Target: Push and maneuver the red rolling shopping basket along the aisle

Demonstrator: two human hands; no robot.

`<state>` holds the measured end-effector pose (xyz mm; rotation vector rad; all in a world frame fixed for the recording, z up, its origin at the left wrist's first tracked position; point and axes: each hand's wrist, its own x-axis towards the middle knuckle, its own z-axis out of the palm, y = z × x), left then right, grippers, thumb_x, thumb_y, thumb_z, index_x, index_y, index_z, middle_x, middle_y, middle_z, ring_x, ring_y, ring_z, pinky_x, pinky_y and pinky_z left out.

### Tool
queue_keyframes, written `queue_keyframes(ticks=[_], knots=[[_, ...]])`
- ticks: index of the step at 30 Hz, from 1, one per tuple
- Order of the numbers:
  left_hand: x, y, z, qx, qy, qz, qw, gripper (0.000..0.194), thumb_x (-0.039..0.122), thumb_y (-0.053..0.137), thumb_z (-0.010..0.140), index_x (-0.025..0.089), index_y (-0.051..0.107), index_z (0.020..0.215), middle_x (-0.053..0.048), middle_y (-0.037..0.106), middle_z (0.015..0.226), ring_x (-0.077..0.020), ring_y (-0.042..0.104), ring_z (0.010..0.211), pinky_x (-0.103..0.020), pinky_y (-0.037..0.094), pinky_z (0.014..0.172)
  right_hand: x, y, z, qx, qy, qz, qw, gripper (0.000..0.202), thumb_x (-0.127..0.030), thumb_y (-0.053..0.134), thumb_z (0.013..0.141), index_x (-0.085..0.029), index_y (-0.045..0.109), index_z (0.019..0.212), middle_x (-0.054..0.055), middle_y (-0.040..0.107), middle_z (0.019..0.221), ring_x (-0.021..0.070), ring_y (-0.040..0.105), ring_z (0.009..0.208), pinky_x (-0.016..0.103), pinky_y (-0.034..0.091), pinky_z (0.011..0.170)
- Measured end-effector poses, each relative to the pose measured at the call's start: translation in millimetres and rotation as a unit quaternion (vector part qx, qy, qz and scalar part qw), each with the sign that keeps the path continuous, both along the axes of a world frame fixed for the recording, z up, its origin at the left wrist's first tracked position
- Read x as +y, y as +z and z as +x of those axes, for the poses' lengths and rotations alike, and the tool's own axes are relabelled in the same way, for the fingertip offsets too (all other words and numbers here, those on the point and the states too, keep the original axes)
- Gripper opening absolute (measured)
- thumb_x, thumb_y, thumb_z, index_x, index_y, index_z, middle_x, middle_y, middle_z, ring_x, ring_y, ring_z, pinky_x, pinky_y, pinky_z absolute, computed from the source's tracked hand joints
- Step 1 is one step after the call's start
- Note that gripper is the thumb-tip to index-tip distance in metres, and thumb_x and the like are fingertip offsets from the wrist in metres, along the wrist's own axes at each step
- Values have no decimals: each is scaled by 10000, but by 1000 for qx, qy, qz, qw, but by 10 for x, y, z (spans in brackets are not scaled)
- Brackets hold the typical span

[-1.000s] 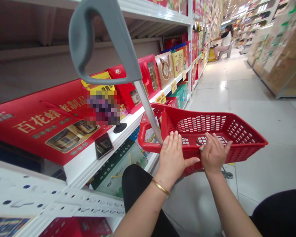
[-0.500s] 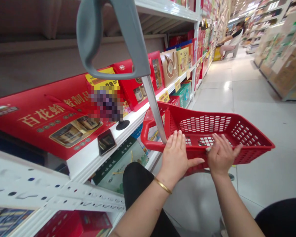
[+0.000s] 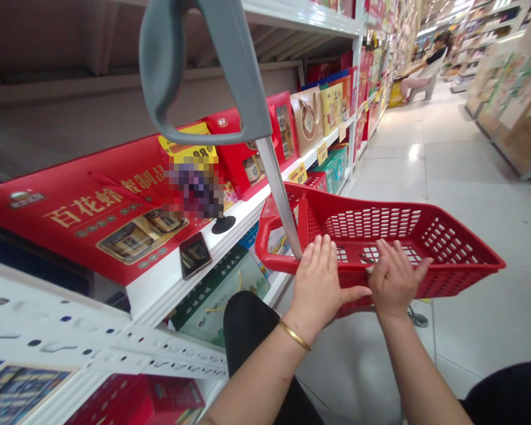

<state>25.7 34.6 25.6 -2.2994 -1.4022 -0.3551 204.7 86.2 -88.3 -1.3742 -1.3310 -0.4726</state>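
Note:
A red rolling shopping basket [image 3: 460, 277] with perforated walls stands on the floor in front of me, its long near side toward my hands. From its left end rises a metal pole [image 3: 278, 198] with a grey loop handle [image 3: 256, 112] at the top. My left hand [image 3: 317, 283], a gold bangle at its wrist, lies over the near rim close to the pole, fingers straight and thumb stretched right. Farther right, my right hand [image 3: 396, 280] is at the same rim with its fingers spread. A small pale bit shows beside it, too small to name.
On the left, a white shelf [image 3: 177, 304] holds a large red gift box [image 3: 71, 206], a small dark framed card [image 3: 195, 255] and more boxes. A tiled aisle [image 3: 425, 153] runs away at right, with a seated person [image 3: 429, 68] beside the shelves and a display stack [image 3: 520, 112].
The view has shifted slightly, so the shelf goods and aisle sit a little farther right. The basket's far end also appears slightly farther right. Both hands keep nearly the same pose at the rim.

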Motion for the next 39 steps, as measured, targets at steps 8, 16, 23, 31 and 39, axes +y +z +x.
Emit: queue_keyframes(ticks=[8, 16, 23, 31, 39], knots=[[17, -10, 22, -10, 3, -10, 1000, 984, 795, 275, 970, 9, 463, 1532, -201, 415, 1621, -308, 323, 1558, -458, 231, 1290, -121, 241, -418, -52, 110, -26, 992, 414, -278, 465, 1030, -238, 597, 1421, 71, 681, 1396, 267, 489, 1463, 601, 178, 1288], [15, 30, -14, 1, -14, -13, 1000, 964, 777, 316, 975, 5, 456, 1535, -202, 390, 1634, -312, 291, 1570, -474, 175, 1315, -55, 82, -29, -34, 45, 1, 998, 380, -230, 477, 1026, -248, 624, 1375, 50, 728, 1320, 256, 578, 1383, 631, 92, 1295], [26, 3, 15, -15, -9, -11, 1000, 985, 790, 307, 969, -7, 461, 1528, -217, 413, 1617, -316, 324, 1556, -481, 161, 1317, -148, 235, -449, -45, 100, -24, 994, 376, -280, 491, 1022, -247, 624, 1372, 47, 721, 1331, 241, 566, 1392, 582, 143, 1304], [11, 15, -11, -4, -14, -15, 1000, 1015, 816, 290, 952, 3, 451, 1538, -210, 391, 1631, -316, 295, 1568, -477, 159, 1315, -57, 4, -8, 1, 10, -3, 1000, 376, -227, 431, 1038, -218, 649, 1345, 66, 730, 1312, 254, 593, 1365, 636, 62, 1294], [20, 13, 27, -15, -4, -15, 1000, 1020, 816, 264, 954, -4, 471, 1523, -218, 412, 1617, -325, 318, 1558, -489, 175, 1312, -73, 138, -208, 8, 42, -13, 999, 414, -244, 437, 1026, -241, 617, 1399, 64, 688, 1386, 271, 483, 1467, 644, 74, 1293]])
